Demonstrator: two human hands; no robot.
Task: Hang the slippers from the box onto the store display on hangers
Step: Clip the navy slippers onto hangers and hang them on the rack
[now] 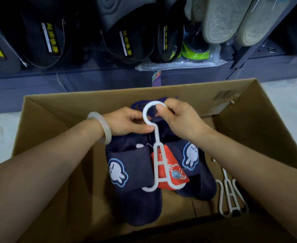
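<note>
A pair of navy slippers with white rabbit patches hangs on a white plastic hanger above the open cardboard box. A red tag lies between the two slippers behind the hanger. My left hand, with a pale bangle on its wrist, pinches the hanger's stem just below the hook. My right hand grips the right end of the hook. Behind my hands a purple card shows partly.
Spare white hangers lie on the box floor at the right. Black slippers and grey fleece slippers hang on the display behind the box. A plastic-wrapped pair rests on the blue shelf ledge.
</note>
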